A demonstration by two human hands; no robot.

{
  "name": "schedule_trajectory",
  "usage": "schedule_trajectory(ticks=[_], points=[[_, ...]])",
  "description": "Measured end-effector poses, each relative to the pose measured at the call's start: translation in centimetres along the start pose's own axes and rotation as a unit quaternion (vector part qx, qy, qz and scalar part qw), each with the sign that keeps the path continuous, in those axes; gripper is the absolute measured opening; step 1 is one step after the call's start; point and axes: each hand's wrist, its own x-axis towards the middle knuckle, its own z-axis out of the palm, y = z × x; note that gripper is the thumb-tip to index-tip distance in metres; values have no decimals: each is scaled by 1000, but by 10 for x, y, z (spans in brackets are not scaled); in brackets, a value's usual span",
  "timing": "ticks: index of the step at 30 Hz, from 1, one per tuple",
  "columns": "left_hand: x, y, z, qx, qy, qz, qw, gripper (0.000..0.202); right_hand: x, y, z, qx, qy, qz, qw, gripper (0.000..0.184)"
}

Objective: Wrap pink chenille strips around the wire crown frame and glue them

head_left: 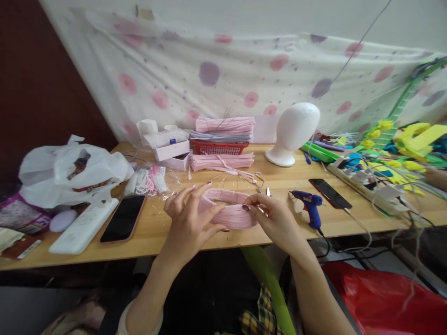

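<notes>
A pink ring of layered strips [230,217], like pipe cleaners, is held upright just above the table's front edge. My left hand [190,216] grips its left side, thumb and fingers on either side of the band. With thumb and fingers pinched, my right hand [270,216] holds the ring's right front. Thin wires fan out behind the ring toward a bundle of pink pipe cleaners [221,161]. Partly hidden by my right hand, scissors [267,191] lie on the table. A blue glue gun [309,204] rests to the right.
A white foam head [296,130] stands behind, right of a red basket [220,148] with pink and grey bundles. Phones [122,218], a white plastic bag [70,172] and beads [148,180] lie left. A power strip [366,186] with cables and another person's hand [438,179] are right.
</notes>
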Motion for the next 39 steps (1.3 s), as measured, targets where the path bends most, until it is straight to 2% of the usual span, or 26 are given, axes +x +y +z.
schedule_trajectory(ticks=[3,8,17,22,27,32,39], points=[[-2,0,1,-5,7,4,1000,31,-2,-2,-1,-7,-1,-3,1000,13],[-2,1,0,-7,-6,28,1000,38,-5,-6,-7,-10,-22,-9,1000,13],[-1,5,-5,18,7,56,998,36,-6,-1,-13,5,-44,-4,999,13],[-4,2,-9,78,23,81,993,31,-6,-4,-14,6,-39,1,999,13],[-6,2,-7,82,39,78,993,27,-6,-4,-14,31,-50,10,998,11],[-8,5,-3,101,83,83,988,27,-6,-3,-15,41,-48,22,998,12],[-12,4,0,101,55,74,991,34,-4,-2,-15,77,-66,23,995,15]])
